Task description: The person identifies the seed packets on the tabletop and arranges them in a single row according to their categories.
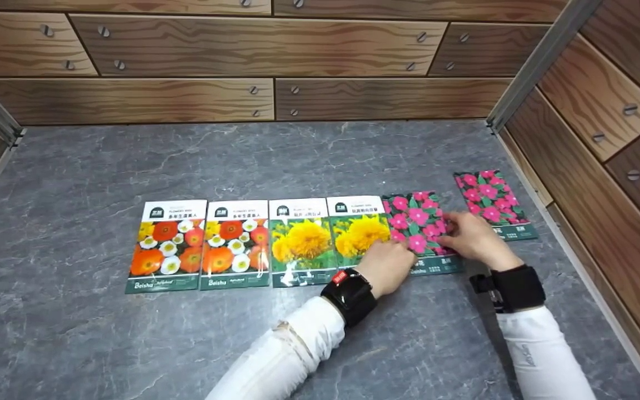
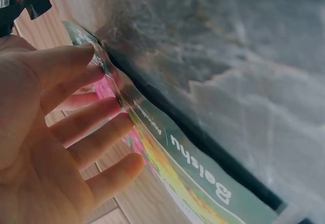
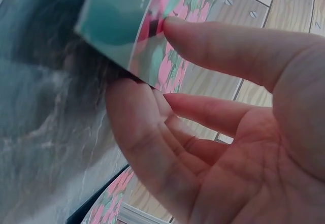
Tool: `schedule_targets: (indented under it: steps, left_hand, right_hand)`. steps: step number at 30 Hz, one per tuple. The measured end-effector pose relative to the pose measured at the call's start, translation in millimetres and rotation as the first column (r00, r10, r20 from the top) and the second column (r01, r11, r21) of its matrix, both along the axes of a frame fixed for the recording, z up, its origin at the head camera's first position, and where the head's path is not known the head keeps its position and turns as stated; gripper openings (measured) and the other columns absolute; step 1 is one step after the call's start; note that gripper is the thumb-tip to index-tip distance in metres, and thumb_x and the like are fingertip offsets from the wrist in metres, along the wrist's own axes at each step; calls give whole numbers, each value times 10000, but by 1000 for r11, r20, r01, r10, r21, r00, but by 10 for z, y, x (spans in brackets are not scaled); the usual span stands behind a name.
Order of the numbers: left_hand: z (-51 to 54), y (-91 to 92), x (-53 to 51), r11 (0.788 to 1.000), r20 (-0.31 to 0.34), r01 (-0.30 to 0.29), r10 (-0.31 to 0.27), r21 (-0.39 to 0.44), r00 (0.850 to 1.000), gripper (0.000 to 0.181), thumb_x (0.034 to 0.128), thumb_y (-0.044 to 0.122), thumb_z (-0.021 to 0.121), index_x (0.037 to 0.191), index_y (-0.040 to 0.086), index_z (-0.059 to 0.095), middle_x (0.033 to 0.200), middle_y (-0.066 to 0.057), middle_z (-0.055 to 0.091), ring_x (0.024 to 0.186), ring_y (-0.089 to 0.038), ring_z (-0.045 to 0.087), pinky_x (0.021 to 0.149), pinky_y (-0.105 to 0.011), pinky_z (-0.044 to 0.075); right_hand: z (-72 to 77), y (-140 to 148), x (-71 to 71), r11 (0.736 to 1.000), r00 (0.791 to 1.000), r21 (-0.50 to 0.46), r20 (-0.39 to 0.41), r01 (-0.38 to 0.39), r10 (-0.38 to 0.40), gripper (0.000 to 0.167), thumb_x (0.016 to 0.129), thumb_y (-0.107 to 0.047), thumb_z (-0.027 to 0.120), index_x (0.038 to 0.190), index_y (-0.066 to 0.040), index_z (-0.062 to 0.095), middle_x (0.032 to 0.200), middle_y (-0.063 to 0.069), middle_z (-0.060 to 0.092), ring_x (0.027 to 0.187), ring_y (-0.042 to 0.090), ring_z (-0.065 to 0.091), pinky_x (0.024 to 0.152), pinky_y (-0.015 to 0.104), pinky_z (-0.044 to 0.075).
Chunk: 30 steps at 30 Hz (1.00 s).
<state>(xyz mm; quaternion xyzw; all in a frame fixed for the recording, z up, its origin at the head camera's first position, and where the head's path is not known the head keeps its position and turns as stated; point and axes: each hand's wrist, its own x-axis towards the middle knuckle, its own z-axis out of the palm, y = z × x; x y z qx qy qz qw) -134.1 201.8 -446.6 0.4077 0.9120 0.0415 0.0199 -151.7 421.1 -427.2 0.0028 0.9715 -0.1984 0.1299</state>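
Note:
In the head view, a pink-flower seed packet (image 1: 417,222) lies at the right end of a row. My right hand (image 1: 478,239) pinches its right edge. The right wrist view shows the thumb (image 3: 203,43) on the printed front and the other fingers at the packet's edge. My left hand (image 1: 389,264) rests over the lower left part of this packet, beside the yellow-flower packet (image 1: 356,230). In the left wrist view, its fingers (image 2: 104,137) are loosely extended, with the tips at the packets. Some fingertips are hidden in the head view.
Another pink-flower packet (image 1: 489,194) lies apart at the right, slightly tilted. Further left in the row are a second yellow-flower packet (image 1: 300,244) and two orange-and-white poppy packets (image 1: 234,244). Wood-patterned walls (image 1: 259,47) border the grey marbled table (image 1: 231,161).

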Motion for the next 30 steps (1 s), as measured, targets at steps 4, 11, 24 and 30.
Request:
schedule_targets:
  steps: [4, 11, 24, 30]
  left_hand:
    - [4, 0, -16, 1000, 6, 1, -1, 10, 1000, 211, 1031, 178, 624, 1121, 236, 806, 1179, 36, 784, 1055, -138, 738, 878, -295, 620]
    - [40, -33, -58, 999, 21, 25, -25, 24, 999, 238, 1053, 273, 620, 1245, 245, 758, 1311, 14, 744, 1187, -170, 712, 964, -338, 617]
    - [46, -572, -54, 884, 239, -168, 66, 437, 969, 453, 1041, 272, 654, 1468, 130, 609, 1564, -144, 575, 1438, -302, 584, 1198, -478, 499]
    - [107, -797, -34, 826, 234, -215, 104, 521, 967, 435, 1050, 268, 646, 1450, 96, 626, 1553, -164, 583, 1416, -327, 599, 1184, -477, 513]
  right_hand:
    - [6, -12, -1, 1000, 1000, 25, -1, 4, -4, 662, 989, -211, 686, 1482, 167, 458, 1292, 385, 638, 1194, 521, 629, 1023, 624, 531]
    - [26, -12, -2, 999, 1000, 43, -26, -9, 10, 634, 995, -209, 679, 1465, 168, 483, 1298, 396, 615, 1209, 535, 612, 1042, 642, 513]
    - [15, -93, 64, 1000, 997, -7, -81, 5, -6, 602, 1053, -315, 624, 1467, 109, 520, 1231, 295, 590, 1071, 413, 644, 893, 546, 539]
    - [14, -62, 69, 1000, 995, -20, -101, -15, 13, 615, 1050, -331, 633, 1483, 90, 518, 1244, 291, 586, 1076, 407, 624, 916, 567, 520]
